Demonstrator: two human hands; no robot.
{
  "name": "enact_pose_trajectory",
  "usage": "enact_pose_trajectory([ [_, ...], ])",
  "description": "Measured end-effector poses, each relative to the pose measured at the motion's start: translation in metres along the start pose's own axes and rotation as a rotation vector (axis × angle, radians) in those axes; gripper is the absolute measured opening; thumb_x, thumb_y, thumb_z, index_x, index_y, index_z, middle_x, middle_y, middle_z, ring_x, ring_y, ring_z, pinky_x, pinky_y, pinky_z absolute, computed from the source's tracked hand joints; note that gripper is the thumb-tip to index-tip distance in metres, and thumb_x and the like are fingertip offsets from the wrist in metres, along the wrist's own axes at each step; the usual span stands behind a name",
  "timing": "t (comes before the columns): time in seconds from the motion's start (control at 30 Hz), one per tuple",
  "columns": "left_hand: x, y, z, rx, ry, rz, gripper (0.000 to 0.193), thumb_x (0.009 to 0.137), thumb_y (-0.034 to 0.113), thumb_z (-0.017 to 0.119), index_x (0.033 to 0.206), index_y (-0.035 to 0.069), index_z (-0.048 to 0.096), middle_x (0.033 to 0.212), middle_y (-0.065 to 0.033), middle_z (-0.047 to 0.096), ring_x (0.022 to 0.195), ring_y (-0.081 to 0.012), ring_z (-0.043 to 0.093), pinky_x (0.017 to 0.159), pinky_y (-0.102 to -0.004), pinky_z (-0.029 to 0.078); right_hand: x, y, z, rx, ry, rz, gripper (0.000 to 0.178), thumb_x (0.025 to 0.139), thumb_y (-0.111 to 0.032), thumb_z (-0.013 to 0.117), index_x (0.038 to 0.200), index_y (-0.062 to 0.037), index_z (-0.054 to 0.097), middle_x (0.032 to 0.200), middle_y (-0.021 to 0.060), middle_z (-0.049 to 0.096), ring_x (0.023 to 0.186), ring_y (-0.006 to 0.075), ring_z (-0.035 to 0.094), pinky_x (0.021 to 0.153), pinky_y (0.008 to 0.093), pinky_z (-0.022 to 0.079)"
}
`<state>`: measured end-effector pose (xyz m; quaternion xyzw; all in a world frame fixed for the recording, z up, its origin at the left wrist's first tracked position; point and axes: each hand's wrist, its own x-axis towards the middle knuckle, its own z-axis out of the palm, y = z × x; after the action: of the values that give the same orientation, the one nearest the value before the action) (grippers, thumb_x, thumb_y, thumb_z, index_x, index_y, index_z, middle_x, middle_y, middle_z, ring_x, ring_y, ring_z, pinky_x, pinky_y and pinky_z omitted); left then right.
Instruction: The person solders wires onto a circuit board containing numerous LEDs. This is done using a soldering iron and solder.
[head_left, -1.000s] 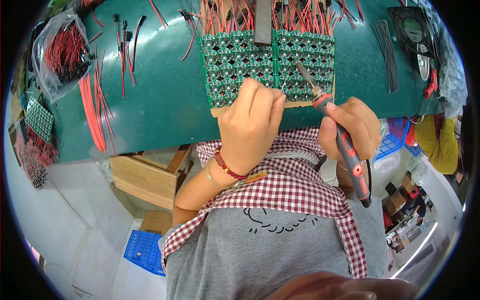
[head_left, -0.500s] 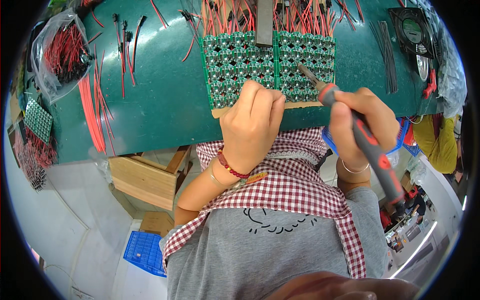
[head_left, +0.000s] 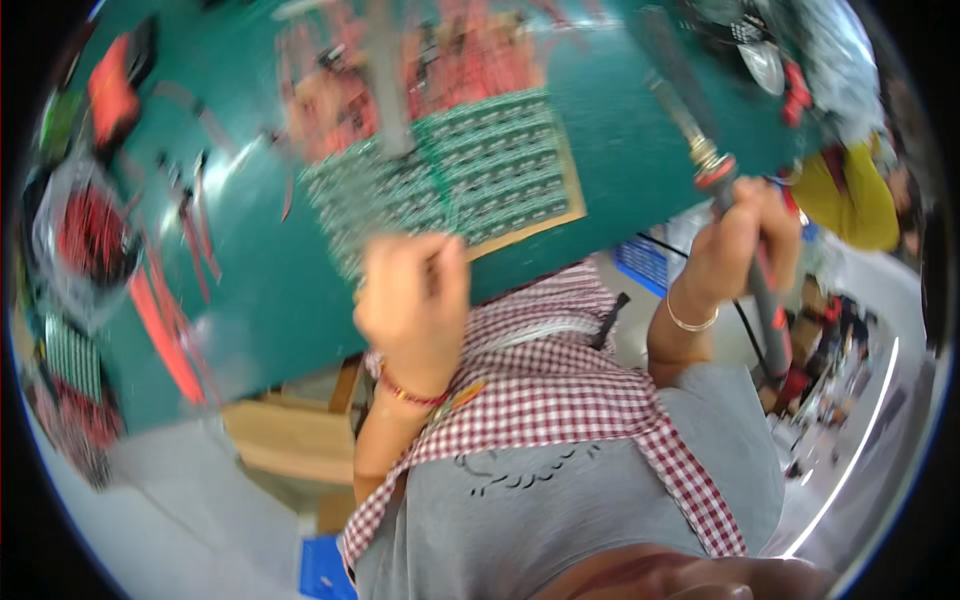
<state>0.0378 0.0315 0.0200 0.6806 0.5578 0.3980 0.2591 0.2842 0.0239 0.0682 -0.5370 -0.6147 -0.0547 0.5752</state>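
My right hand (head_left: pixel 748 245) is wrapped round the grey and red handle of a soldering iron (head_left: pixel 714 172). Its metal tip points up and left over the green table, to the right of the circuit boards and apart from them. My left hand (head_left: pixel 412 300), blurred by motion, is closed at the near left edge of the panel of green circuit boards (head_left: pixel 505 150); whatever its fingers hold is hidden. The boards lie in rows on a piece of cardboard (head_left: pixel 573 185). Red wires (head_left: pixel 465 60) run out from their far side, and a grey bar (head_left: pixel 390 90) lies across the wires.
At the left are a clear bag of red and black wires (head_left: pixel 95 235), loose red wires (head_left: pixel 165 325) and another green board panel (head_left: pixel 73 360). A red-handled tool (head_left: pixel 793 95) lies far right. Below the table stand a wooden drawer (head_left: pixel 290 435) and a blue crate (head_left: pixel 642 265).
The whole view has swung, so the boards appear further left and tilted. The soldering iron has moved off the boards to the right, and my left hand is nearer the panel's left part.
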Motion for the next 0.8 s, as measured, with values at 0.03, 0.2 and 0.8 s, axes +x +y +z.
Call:
enact_pose_trajectory([
  [0.03,-0.002,0.0,-0.004,0.018,0.006,-0.025,0.016,0.082,0.003,0.075,0.084,0.005,0.06,0.079,-0.0068,0.058,0.057,-0.0201,0.056,0.049,-0.03,0.045,0.006,0.017,-0.007,-0.048,0.324,0.049,0.011,0.085,-0.003,0.062,0.086,0.0073,0.06,0.068,0.0108,0.061,0.051,0.0137,0.049,0.048,0.0238,0.039],
  [0.2,-0.01,-0.008,-0.002,0.049,-0.043,0.09,0.015,0.086,0.006,0.072,0.085,0.004,0.057,0.082,-0.0083,0.059,0.072,-0.0269,0.057,0.067,-0.036,0.046,0.071,0.157,-0.128,0.119,0.72,0.357,0.013,0.09,-0.007,0.061,0.092,0.0059,0.063,0.07,0.0062,0.059,0.055,0.0085,0.05,0.048,0.0199,0.036],
  [0.8,-0.017,-0.013,-0.001,0.039,-0.052,0.109,0.012,0.087,0.003,0.066,0.086,0.004,0.055,0.095,-0.0113,0.066,0.089,-0.0302,0.06,0.083,-0.0403,0.045,0.097,0.239,-0.153,-0.001,0.363,0.562,0.019,0.085,-0.005,0.069,0.101,0.0052,0.07,0.081,0.0065,0.068,0.058,0.0068,0.054,0.051,0.0197,0.042],
])
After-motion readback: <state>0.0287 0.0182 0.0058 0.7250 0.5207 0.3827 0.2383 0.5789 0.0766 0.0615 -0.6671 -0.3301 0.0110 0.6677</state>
